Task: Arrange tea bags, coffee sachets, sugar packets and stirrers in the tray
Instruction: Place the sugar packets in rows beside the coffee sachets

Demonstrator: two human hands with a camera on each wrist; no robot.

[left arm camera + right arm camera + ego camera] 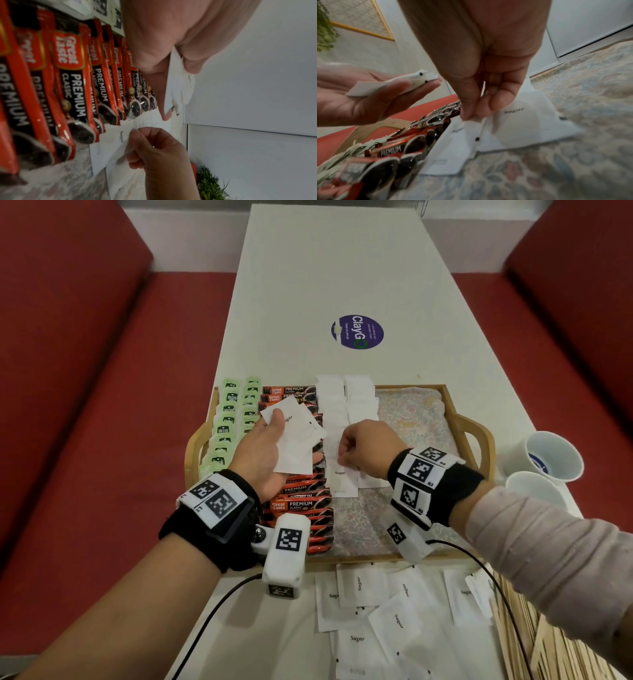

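Wooden tray (455, 409) sits on white counter (342, 268), lined with floral cloth (411, 419). Head view: green tea bags (227, 419) in two columns at tray's left, red coffee sachets (301, 505) in a column next to them, white sugar packets (334, 412) in two columns beside those, right part of cloth bare. Left hand (263, 453) palm-up over the coffee column, thumb pressing a small fan of sugar packets (298, 436) against straight fingers; grip loose, fingers not curled round them. Right hand (366, 450) fingers curled, thumb and forefinger pinching top edge of one sugar packet (344, 477) at near end of the sugar rows. Right wrist view confirms the pinch (471, 113) and shows packet lying on the cloth, overlapping its neighbour (530, 121); head view hides that contact. Left wrist view shows sachet print "Great Taste Premium Classic" (72, 75) up close, plus a green plant (211, 185). Only head view shows loose sugar packets (376, 611) on counter near tray, wooden stirrers (548, 642) at right, two white cups (555, 457), round purple sticker (357, 332).
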